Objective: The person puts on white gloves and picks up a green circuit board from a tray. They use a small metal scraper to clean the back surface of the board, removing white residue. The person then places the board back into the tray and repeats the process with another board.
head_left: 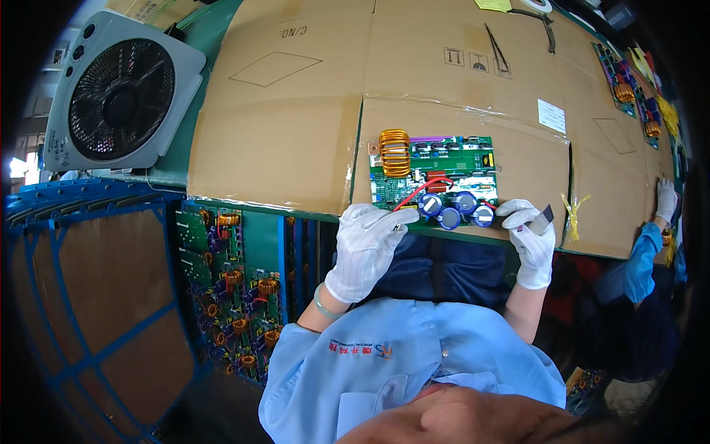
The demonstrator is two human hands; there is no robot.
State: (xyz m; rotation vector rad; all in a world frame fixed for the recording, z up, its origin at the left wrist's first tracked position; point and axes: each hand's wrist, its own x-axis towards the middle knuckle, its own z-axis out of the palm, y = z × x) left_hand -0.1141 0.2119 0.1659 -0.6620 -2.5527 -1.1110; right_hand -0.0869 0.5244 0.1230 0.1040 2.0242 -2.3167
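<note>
The near edge of the green circuit board [433, 174] is partly covered by both gloved hands, and what the left hand [366, 248] pinches, if anything, cannot be told. At far left a grey box fan [122, 92] leans by the bench; below it a blue crate [233, 296] holds more boards (crowded, hard to separate). The circuit board lies on the cardboard sheet [288, 140], its copper coil [394, 152] at the left end and blue capacitors [455, 207] along the near edge. The left hand's fingers curl onto the board's near-left corner beside a red wire [418, 190]. The right hand [531, 240] grips a small dark flat piece [543, 216] between thumb and fingers, just right of the capacitors. A co-worker's gloved hand [665, 198] rests at far right.
</note>
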